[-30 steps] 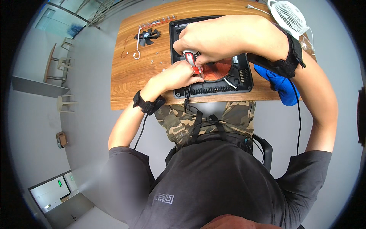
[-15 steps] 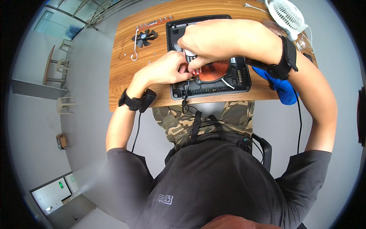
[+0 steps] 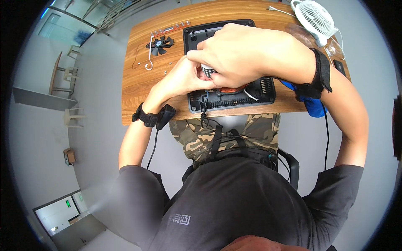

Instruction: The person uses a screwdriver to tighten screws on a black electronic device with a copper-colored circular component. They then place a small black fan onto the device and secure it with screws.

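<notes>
Right hand point(image 3: 230, 56): fingers wrapped round the handle of a hand tool point(image 3: 208, 71), grip closed. Handle shows white with a black pattern; tip hidden by the fingers, can't say what it touches.

Left hand point(image 3: 184, 77): right up against the right one, thumb and fingers curled in at the tool's lower end. Can't tell if it's pinching the tool, a small part or nothing.

Under both hands: open black housing point(image 3: 234, 101), flat on the tabletop point(image 3: 138, 94). Copper coil point(image 3: 231, 89) inside, mostly covered by the right hand, its near edge peeking out below. Short white wire point(image 3: 251, 96) on the near side of the coil, below the right hand. Dark cord point(image 3: 204, 113) runs over the housing's near edge, below the left hand's fingertips.

Beyond the left hand, a bit to its left: black fan point(image 3: 160, 44), white hooked wire point(image 3: 149, 58) just beside it, orange strip point(image 3: 169, 29) with upright posts farther out. A few small bits point(image 3: 166, 72) lie nearer, just off that hand.

Far right of the right hand: white desk fan point(image 3: 315, 19). Blue cloth point(image 3: 315, 108) hangs at the tabletop edge, under the right forearm.
</notes>
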Motion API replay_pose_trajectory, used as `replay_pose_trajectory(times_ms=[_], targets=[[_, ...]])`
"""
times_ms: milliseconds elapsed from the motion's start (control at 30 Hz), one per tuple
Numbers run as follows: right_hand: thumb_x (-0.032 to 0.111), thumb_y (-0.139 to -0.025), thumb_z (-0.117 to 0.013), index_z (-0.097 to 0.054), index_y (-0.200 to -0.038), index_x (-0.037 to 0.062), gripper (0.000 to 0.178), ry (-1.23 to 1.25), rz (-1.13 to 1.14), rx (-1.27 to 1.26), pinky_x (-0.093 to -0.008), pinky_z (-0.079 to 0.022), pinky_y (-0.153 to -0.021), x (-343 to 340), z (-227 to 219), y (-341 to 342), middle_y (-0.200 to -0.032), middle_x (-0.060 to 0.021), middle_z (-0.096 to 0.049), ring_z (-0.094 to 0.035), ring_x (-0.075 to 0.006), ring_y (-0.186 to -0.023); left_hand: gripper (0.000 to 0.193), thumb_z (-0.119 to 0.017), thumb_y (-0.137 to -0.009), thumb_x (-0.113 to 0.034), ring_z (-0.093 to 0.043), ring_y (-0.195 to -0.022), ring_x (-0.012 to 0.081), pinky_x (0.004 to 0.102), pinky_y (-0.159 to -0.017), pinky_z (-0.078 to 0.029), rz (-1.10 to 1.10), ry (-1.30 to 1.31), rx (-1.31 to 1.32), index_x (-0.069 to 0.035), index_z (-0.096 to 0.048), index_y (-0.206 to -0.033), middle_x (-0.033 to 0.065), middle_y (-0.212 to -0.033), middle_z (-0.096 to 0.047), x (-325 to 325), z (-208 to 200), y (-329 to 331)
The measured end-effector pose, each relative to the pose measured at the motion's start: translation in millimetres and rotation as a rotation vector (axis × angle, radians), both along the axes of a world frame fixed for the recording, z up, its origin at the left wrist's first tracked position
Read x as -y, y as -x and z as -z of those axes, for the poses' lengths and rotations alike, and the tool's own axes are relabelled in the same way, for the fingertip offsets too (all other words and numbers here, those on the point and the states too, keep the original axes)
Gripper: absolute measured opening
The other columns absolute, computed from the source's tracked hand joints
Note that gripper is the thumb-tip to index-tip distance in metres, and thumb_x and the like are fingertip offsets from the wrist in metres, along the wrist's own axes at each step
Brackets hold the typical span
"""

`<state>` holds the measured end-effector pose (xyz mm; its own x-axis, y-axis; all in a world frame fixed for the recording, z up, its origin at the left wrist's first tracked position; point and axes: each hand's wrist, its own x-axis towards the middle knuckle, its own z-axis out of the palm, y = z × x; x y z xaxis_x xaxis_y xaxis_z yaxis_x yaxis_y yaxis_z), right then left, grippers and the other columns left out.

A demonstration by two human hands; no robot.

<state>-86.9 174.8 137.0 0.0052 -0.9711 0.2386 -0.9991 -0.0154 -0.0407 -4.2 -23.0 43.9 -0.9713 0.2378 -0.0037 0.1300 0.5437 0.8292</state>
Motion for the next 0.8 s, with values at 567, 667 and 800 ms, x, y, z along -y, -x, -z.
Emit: replay_pose_trajectory(times_ms=[567, 667, 800], targets=[[0.035, -0.092, -0.065, -0.069, -0.106, 0.0024, 0.036, -0.255, 0.167, 0.028, -0.0443, -0.058, -0.074, 6, -25, -11, -0.081, -0.0186, -0.074, -0.073, -0.0363, -0.078, 0.033, -0.091, -0.076, -0.023, -0.058, -0.075, 0.0069, 0.0238, -0.068, -0.047, 0.102, -0.098, 0.037, -0.002, -0.072, -0.092, 0.0018, -0.08, -0.069, 14, 9, 8], [0.033, -0.093, -0.064, -0.069, -0.109, 0.0005, 0.036, -0.27, 0.082, 0.049, -0.0453, -0.058, -0.075, 2, -30, -11, -0.084, -0.0199, -0.074, -0.073, -0.0368, -0.08, 0.033, -0.088, -0.077, -0.024, -0.058, -0.077, 0.0073, 0.0238, -0.068, -0.047, 0.062, -0.151, 0.13, -0.001, -0.073, -0.096, 0.0018, -0.084, -0.071, 7, 1, 3], [0.032, -0.095, -0.061, -0.072, -0.095, 0.0005, 0.034, -0.336, 0.109, -0.006, -0.0441, -0.058, -0.071, 14, -18, -13, -0.075, -0.019, -0.072, -0.073, -0.0363, -0.074, 0.039, -0.09, -0.077, -0.021, -0.065, -0.089, 0.0114, 0.0279, -0.079, -0.052, 0.102, -0.27, 0.096, -0.001, -0.073, -0.107, 0.0055, -0.099, -0.074, -1, -13, -5]])
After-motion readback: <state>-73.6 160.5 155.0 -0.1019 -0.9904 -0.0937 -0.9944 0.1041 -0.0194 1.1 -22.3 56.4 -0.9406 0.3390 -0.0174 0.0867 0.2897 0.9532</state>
